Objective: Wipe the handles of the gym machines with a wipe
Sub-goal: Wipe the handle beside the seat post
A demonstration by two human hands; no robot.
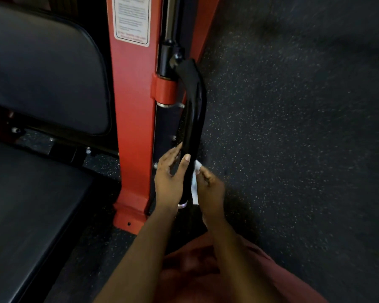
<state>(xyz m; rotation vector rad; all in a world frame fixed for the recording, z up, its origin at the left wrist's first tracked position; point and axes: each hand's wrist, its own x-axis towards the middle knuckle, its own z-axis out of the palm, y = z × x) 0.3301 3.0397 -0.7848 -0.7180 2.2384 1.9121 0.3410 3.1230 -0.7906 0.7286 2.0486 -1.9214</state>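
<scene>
Head view looks down on the black handle point(194, 119) of a red gym machine. What matters most for the next stroke is how that bar lies. Its long axis runs from a bend in the upper centre of the frame almost straight down to a metal ring point(182, 204) at its near end, just below centre. Both hands sit at that lower end, level with each other with the bar between them, so nearly the whole handle stretches away above them toward the top of the frame.

The left hand point(169, 180) is on the left side of the bar and clasps it, with the thumb laid along the front and the fingers reaching round the far side. The right hand point(211, 189) is just right of the bar, its fingers curled in a pinch on a white wipe point(194, 189). The wipe is pressed against the handle's right flank, and only a narrow strip of it shows.

The left hand appears to be steadying the handle while the right does the wiping. Any stroke would probably have to travel up the bar's axis. Since the wipe touches only one side, it would likely need wrapping round.

The red upright point(134, 127) stands just left of the handle, with a speckled floor point(293, 127) to the right.
</scene>
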